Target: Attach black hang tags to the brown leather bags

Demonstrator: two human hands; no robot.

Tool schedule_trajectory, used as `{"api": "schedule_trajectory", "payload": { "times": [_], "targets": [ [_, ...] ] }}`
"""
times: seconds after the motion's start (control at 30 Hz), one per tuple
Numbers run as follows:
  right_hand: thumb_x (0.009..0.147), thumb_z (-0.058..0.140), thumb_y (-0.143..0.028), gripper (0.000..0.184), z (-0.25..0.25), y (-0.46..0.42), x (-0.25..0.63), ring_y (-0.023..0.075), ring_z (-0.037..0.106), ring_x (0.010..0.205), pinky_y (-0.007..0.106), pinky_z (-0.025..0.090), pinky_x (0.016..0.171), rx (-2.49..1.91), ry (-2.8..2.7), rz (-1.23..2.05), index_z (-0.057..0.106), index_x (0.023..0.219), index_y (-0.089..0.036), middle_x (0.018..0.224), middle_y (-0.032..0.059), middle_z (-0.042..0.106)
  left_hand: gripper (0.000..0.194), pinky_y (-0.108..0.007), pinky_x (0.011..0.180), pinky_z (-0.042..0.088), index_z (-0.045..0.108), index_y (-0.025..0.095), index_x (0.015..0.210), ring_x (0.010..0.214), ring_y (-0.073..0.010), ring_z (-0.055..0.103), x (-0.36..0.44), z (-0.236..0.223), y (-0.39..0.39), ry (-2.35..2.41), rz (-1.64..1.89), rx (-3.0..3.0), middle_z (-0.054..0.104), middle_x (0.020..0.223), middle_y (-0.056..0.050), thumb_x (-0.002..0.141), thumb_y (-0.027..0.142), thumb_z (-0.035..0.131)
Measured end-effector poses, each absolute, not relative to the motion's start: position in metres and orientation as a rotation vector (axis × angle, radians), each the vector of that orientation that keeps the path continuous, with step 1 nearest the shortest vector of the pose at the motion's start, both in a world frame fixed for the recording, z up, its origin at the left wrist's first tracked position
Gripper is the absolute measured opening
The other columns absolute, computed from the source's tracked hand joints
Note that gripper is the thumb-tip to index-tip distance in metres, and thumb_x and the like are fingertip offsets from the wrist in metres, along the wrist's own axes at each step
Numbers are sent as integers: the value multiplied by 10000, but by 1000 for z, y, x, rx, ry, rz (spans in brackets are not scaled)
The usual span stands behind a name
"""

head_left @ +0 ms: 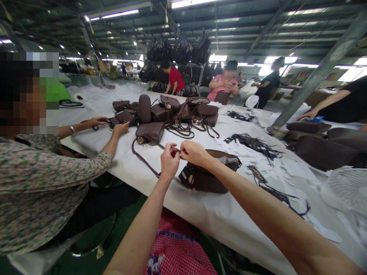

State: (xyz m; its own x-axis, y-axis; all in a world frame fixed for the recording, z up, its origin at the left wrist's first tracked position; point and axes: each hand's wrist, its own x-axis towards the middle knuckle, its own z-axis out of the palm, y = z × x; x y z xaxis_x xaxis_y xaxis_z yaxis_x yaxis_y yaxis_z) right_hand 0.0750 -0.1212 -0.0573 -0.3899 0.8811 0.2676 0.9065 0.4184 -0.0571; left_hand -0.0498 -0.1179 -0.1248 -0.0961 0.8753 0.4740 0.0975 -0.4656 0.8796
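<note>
My left hand (169,160) and my right hand (194,152) meet above the table's near edge, both pinched shut on a thin dark strap or cord between the fingertips. Just beyond them lies a dark brown handbag (205,178) with a gold charm at its front. A long brown strap (143,159) runs across the white table cover (137,168) to the left of my hands. A black hang tag (257,173) lies to the right of the bag.
A pile of brown handbags (172,110) fills the table's middle. A co-worker in a floral top sits at left, hands (120,128) on a bag. Black tags and white paper (252,145) lie right, larger bags (323,151) beyond. Other people work at the far end.
</note>
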Motion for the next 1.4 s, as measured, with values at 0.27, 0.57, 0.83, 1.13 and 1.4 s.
{"api": "schedule_trajectory", "payload": {
  "times": [0.27,0.57,0.83,1.13,1.4],
  "targets": [
    [766,533,-113,89,-62,-112,85,119,445,620,240,285,589,-1399,-2296,34,591,707,-147,662,3,559,198,-223,644,476,680,166,782,661,-121,590,-58,-123,-113,1145,1581,1587,676,746,-18,692,106,515],
    [754,557,-143,65,-67,-111,88,119,468,637,231,315,603,-1313,-2287,73,607,714,-148,682,5,578,96,-202,530,460,645,161,670,529,-98,538,-51,-119,-118,1015,1548,1426,594,567,28,709,230,593],
    [740,559,-136,73,-66,-111,89,108,456,604,226,311,584,-1300,-2278,109,615,693,-144,646,-8,568,78,-186,519,470,622,166,680,544,-86,518,-53,-121,-118,1085,1555,1495,588,607,33,691,191,549],
    [739,562,-137,73,-66,-110,90,102,480,606,217,327,589,-1268,-2261,142,627,706,-142,663,-8,589,104,-200,515,496,612,159,668,525,-90,546,-52,-118,-120,960,1528,1377,581,584,32,711,251,597],
    [719,561,-145,72,-65,-111,90,107,473,600,221,327,586,-1291,-2269,124,623,683,-149,647,-8,582,101,-191,502,448,608,169,670,500,-89,550,-51,-119,-119,1017,1524,1471,576,552,43,735,240,577]
  ]
}}
